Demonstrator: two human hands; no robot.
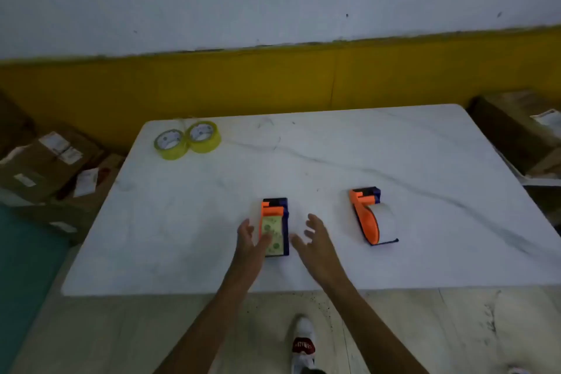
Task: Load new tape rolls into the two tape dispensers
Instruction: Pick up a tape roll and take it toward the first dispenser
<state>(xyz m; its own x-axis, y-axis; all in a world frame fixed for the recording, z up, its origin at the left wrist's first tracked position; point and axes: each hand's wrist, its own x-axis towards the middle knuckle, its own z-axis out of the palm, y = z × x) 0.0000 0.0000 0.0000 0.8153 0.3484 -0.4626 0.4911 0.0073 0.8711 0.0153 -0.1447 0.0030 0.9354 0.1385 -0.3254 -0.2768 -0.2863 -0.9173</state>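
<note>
Two orange and blue tape dispensers lie on the white marble table (pixel 334 155). The left dispenser (pixel 274 226) carries a pale green patterned core. My left hand (pixel 252 240) is spread open against its left side, thumb resting on the core. My right hand (pixel 315 237) hovers open just right of it, touching nothing. The right dispenser (pixel 368 214) lies on its side further right, with a whitish core. Two yellow tape rolls (pixel 186 140) lie flat side by side at the table's far left corner.
Cardboard boxes (pixel 45 161) are stacked on the floor left of the table, and more boxes (pixel 516 133) stand at the right. A yellow and white wall runs behind. My foot in a white shoe (pixel 303 343) shows below the table's near edge.
</note>
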